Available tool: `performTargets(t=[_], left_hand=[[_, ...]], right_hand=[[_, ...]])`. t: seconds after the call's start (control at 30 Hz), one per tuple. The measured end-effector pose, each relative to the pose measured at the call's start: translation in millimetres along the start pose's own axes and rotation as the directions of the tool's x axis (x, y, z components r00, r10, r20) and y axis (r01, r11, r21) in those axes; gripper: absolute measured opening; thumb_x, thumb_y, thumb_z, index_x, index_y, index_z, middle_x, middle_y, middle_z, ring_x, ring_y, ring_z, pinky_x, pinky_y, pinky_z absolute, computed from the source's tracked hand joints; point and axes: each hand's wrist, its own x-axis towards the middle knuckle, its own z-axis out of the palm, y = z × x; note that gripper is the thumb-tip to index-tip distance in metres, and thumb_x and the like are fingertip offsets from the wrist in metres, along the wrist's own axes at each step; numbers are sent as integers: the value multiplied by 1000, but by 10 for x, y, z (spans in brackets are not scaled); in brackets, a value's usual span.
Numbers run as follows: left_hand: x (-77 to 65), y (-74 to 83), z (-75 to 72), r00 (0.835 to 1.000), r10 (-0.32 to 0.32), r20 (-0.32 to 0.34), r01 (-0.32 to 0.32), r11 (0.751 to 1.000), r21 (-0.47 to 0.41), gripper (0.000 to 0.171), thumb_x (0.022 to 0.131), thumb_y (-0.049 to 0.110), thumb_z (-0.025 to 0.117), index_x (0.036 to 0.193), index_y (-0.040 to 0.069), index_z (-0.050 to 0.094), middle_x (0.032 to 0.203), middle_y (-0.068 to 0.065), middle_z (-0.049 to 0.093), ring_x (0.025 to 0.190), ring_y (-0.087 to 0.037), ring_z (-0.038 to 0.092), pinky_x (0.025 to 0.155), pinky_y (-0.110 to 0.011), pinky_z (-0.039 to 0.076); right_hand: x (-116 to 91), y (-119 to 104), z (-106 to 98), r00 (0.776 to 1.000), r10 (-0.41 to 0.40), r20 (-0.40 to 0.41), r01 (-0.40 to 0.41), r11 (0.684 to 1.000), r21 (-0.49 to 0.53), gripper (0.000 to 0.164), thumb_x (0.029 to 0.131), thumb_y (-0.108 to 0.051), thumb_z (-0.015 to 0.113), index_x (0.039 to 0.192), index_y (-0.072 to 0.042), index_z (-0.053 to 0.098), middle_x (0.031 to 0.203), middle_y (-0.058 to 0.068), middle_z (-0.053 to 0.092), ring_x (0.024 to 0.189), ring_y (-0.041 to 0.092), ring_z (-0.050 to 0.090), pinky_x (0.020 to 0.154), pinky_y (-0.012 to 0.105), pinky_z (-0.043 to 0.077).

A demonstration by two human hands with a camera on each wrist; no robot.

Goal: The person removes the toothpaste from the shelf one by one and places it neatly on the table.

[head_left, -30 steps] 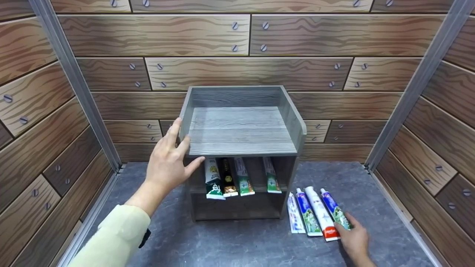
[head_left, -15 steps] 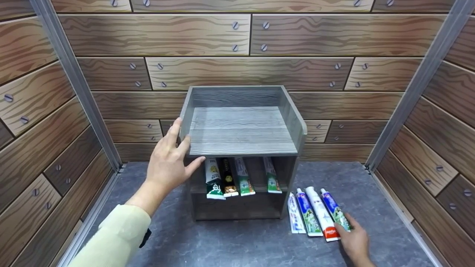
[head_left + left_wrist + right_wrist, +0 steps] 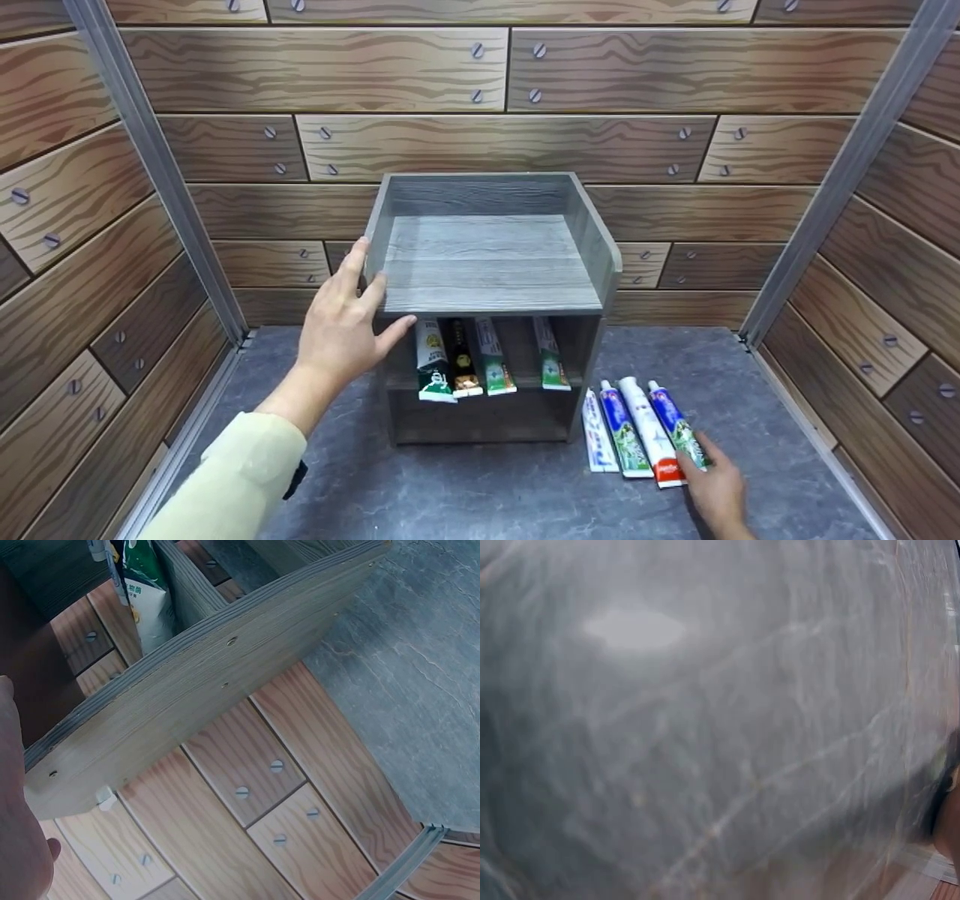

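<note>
My left hand rests with spread, fairly straight fingers against the left side and top front edge of a small grey wooden shelf unit. At the lower right, my right hand pinches the crimped end of a blue and green toothpaste tube, thumb on one side and fingers on the other. This tube is the rightmost in a row on the floor. Left of it lie a white and red toothpaste tube, another blue-green toothpaste tube and a white toothpaste tube.
Inside the shelf's middle level lie a dark green and white tube, a black tube and two green-ended tubes, their ends poking out at the front. A lower compartment sits beneath. Wood-patterned walls surround the grey marbled floor.
Almost nothing moves. Both hands keep their places, and the view shifts very slightly.
</note>
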Motion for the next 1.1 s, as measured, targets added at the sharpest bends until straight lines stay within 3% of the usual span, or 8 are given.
performTargets(t=[0.27,0.6,0.87,1.1], left_hand=[[-18,-8,19,1000,9,-8,-9,1000,3,66,92,54,78,128,-1,71,168,-24,32,137,-46,54,107,-57,50],[-21,-13,2,1000,-3,2,3,1000,3,67,92,55,78,129,-1,71,168,-23,31,135,-46,55,106,-57,51],[3,-2,7,1000,-11,25,11,1000,-2,69,93,55,76,132,-1,70,169,-23,30,141,-45,51,111,-57,48],[4,0,13,1000,-2,-2,2,1000,2,68,91,54,79,130,-1,71,169,-22,31,138,-45,54,109,-56,49]], right_hand=[[-12,-6,13,998,55,16,-55,998,13,67,99,-31,71,152,5,51,152,34,47,142,54,42,118,64,34],[-44,-15,15,1000,0,-7,0,1000,14,65,97,-27,75,148,6,54,147,35,50,137,57,47,116,65,36],[-20,-28,-7,999,34,23,-34,999,35,71,98,-30,75,152,7,50,152,35,46,143,56,41,119,63,33],[-39,-55,-27,1000,-2,-5,3,997,82,71,98,-28,76,152,9,49,151,32,49,143,53,43,119,60,34]])
